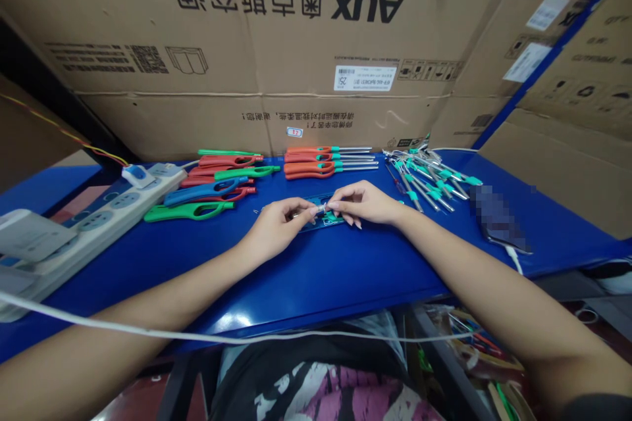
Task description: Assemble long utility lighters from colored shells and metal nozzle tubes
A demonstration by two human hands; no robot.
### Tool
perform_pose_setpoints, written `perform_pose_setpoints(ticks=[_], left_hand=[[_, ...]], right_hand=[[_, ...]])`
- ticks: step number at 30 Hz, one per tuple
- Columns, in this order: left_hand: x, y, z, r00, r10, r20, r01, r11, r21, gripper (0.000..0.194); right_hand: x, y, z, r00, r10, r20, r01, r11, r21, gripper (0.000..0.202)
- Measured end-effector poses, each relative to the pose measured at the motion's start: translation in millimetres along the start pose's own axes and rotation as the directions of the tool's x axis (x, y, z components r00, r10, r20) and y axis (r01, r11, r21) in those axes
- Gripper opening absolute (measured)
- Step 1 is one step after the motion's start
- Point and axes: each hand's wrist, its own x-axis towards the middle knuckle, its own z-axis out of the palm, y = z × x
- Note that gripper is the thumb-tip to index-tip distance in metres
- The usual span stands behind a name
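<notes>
While under hands (280,227) (368,202), blue holder (316,225) (green part (332,217) inside)

Light is soft and even; white glare marks the blue table (316,276); wide-angle distortion stretches the edges; the phone (500,220) looks pixelated.

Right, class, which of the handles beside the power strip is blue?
The blue handle just behind the frontmost green one; the rest there are red or green.
</notes>
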Motion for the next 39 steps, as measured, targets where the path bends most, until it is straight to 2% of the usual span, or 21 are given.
perform_pose_setpoints(ticks=[9,39], left_hand=[[0.1,-1.3,1.3,1.0,-0.03,-0.006,0.029,0.997,-0.068,0.042],[-0.8,0.3,2.9,0.999,-0.004,-0.036,0.003,1.0,-0.03,0.036]], right_hand=[[0.4,0.5,0.7,1.0,0.001,-0.013,-0.001,1.0,0.019,0.041],[-1.1,-1.7,0.3,1.0,-0.023,-0.002,0.023,0.999,-0.032,0.037]])
